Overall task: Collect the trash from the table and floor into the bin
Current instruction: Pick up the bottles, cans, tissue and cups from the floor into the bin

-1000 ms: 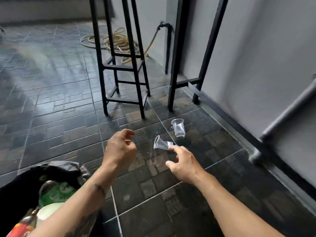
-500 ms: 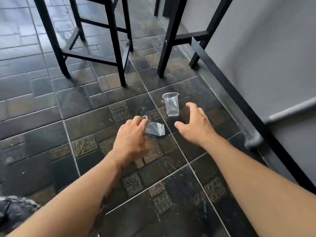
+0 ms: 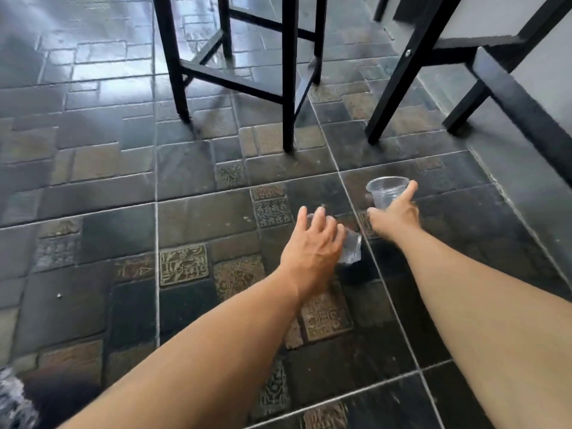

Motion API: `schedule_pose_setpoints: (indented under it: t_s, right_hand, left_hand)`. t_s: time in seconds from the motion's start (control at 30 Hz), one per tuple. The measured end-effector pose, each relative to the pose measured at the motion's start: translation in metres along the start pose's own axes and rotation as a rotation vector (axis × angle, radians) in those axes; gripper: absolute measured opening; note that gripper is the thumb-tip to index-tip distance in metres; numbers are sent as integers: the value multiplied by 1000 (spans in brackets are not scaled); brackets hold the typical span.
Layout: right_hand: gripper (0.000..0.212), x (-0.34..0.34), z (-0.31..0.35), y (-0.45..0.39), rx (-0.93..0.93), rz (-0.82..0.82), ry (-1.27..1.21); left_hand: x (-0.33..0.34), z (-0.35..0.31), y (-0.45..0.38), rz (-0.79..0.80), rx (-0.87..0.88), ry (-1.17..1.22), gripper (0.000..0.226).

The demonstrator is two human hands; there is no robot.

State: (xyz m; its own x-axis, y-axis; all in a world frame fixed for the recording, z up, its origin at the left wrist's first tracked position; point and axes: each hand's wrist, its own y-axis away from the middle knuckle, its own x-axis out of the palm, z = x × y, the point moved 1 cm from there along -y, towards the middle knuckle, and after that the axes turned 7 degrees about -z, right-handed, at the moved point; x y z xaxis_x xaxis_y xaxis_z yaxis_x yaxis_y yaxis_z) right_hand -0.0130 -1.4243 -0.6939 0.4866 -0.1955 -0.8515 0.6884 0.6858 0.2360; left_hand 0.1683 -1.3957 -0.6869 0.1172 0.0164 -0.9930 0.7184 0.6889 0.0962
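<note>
Two clear plastic cups are on the dark tiled floor. An upright cup (image 3: 386, 191) stands right of centre, and my right hand (image 3: 393, 213) wraps its thumb and fingers around its lower half. A crushed cup (image 3: 351, 249) lies on its side to the left of it, mostly covered by my left hand (image 3: 312, 250), whose fingers curl over it. The bin's black bag (image 3: 12, 400) shows only as a blurred edge at the bottom left corner.
Black metal stool legs (image 3: 289, 97) stand just beyond the cups. Black table legs (image 3: 399, 75) and a low black rail (image 3: 523, 116) run along the grey wall on the right. Patterned floor tiles spread to the left.
Both hands have reached further forward. My right hand has closed around the upright cup, and my left hand has come down over the crushed cup. The bin has slid out of view.
</note>
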Motion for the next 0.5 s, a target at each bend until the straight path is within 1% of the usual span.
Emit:
schedule_pose_setpoints:
  t_s: [0.07,0.13,0.27,0.37,0.43,0.5]
  right_hand:
    - [96,8,-6,6,-46,-8,78]
    - [94,1,-10,27,-82,19,90]
    - [95,-41,-9,85,-143,124,35]
    - [87,-78,6,131,-149,204,-36]
    - [81,-100,25,164,-153,234,-80]
    - [73,-118,51,199,-157,248,-124]
  left_hand:
    - [4,8,10,13,-47,3,66]
    - [0,13,26,54,-85,38,60]
    - [-28,16,65,94,-232,170,56]
    - [-69,12,98,100,-349,283,56]
    - [-105,9,124,79,-470,419,55]
    - [-139,9,151,62,-646,627,53]
